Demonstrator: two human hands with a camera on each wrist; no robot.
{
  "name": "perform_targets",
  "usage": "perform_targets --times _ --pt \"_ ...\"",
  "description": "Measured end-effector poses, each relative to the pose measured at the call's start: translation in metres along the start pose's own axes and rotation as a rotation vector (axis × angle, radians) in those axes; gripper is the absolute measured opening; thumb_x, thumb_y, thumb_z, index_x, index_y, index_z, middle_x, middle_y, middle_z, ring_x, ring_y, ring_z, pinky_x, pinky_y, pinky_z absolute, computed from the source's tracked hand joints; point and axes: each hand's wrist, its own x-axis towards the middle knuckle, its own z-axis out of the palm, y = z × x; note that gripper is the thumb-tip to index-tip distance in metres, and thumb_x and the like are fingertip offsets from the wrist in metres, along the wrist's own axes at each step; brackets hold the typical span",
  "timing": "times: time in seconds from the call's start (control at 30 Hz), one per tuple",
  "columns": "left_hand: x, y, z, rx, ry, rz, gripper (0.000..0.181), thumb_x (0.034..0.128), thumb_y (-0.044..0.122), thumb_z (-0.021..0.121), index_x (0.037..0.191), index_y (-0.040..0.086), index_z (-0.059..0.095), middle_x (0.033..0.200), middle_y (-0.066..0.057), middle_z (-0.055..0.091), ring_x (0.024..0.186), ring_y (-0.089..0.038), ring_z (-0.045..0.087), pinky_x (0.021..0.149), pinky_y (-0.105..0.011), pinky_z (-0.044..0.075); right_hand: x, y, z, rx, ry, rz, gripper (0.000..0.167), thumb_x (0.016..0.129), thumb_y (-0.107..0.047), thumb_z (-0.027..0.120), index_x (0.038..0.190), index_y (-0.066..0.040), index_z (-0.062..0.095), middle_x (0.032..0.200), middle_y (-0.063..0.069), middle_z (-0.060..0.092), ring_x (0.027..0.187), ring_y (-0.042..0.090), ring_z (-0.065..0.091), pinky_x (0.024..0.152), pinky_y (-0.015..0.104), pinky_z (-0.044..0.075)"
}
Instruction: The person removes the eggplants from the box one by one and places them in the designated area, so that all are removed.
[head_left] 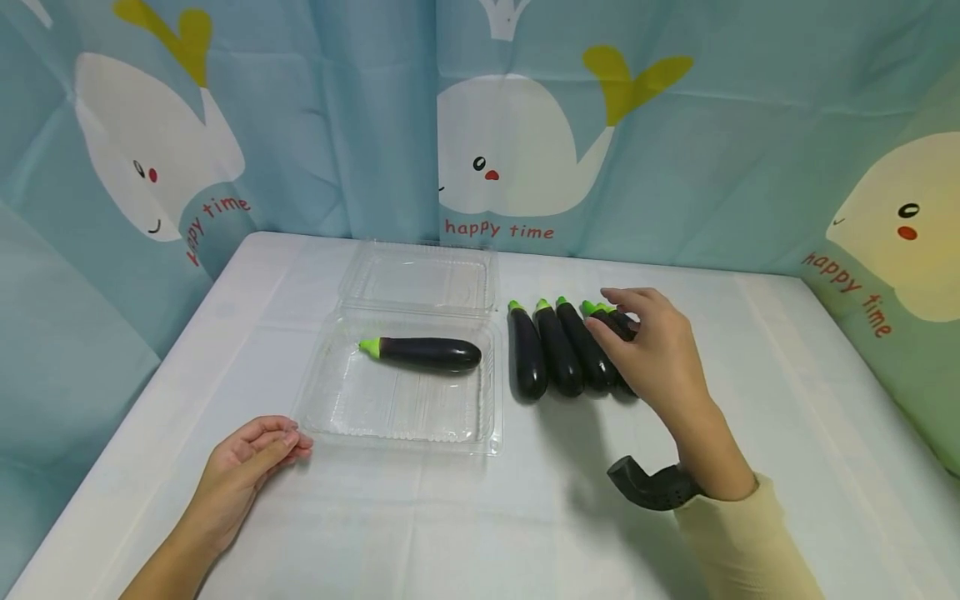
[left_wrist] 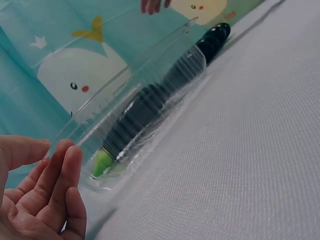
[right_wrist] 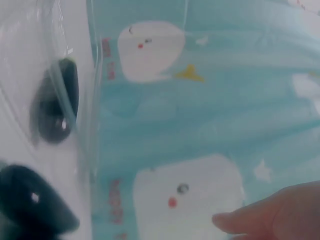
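Observation:
A clear plastic clamshell box [head_left: 480,442] lies with its lid [head_left: 420,279] folded back. Inside its base, one dark eggplant [head_left: 435,353] with a bright green stem lies crosswise. My left hand [head_left: 243,475] pinches the near left corner of the box's rim between thumb and fingers, as the left wrist view also shows. To the right of the box, several more eggplants [head_left: 528,354] lie side by side, stems away from me. Over the right end of that row is my right hand [head_left: 660,354], thumb and fingers apart, holding nothing; it partly hides the last eggplants.
A white cloth [head_left: 420,533] covers the table. Behind it and at the sides hangs a blue curtain [head_left: 375,125] printed with whales. A black curved device [head_left: 652,487] sits at my right wrist, beside the beige sleeve [head_left: 750,542].

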Motion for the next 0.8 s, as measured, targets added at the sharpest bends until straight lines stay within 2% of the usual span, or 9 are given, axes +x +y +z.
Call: perform_targets --times 0.2,0.43,0.8 --pt "0.000 -0.001 -0.001 0.000 -0.001 0.000 0.014 0.0928 -0.006 0.046 0.100 0.002 0.056 0.090 -0.007 0.068 0.084 -0.017 0.065 0.078 -0.023 0.050 0.002 -0.014 0.011 0.029 -0.037 -0.046 0.036 0.082 -0.011 0.069 0.114 0.002 0.061 0.110 0.017 0.057 0.092 0.030 0.056 0.078 0.043 0.049" --pt "0.000 -0.001 -0.001 -0.002 -0.004 -0.001 0.014 0.0929 -0.006 0.046 0.100 0.002 0.056 0.090 -0.007 0.067 0.084 -0.017 0.065 0.078 -0.023 0.050 0.002 -0.023 0.024 0.037 -0.095 -0.052 0.037 0.083 -0.015 0.070 0.115 0.000 0.061 0.114 0.015 0.056 0.099 0.030 0.056 0.080 0.042 0.049" --pt "0.001 0.000 0.000 0.006 -0.007 0.005 0.014 0.0929 -0.006 0.046 0.100 0.001 0.056 0.089 -0.007 0.067 0.083 -0.018 0.065 0.078 -0.023 0.051 0.005 -0.036 0.045 0.043 -0.155 -0.079 0.036 0.081 -0.015 0.071 0.114 -0.001 0.062 0.113 0.014 0.058 0.095 0.028 0.058 0.078 0.040 0.050"
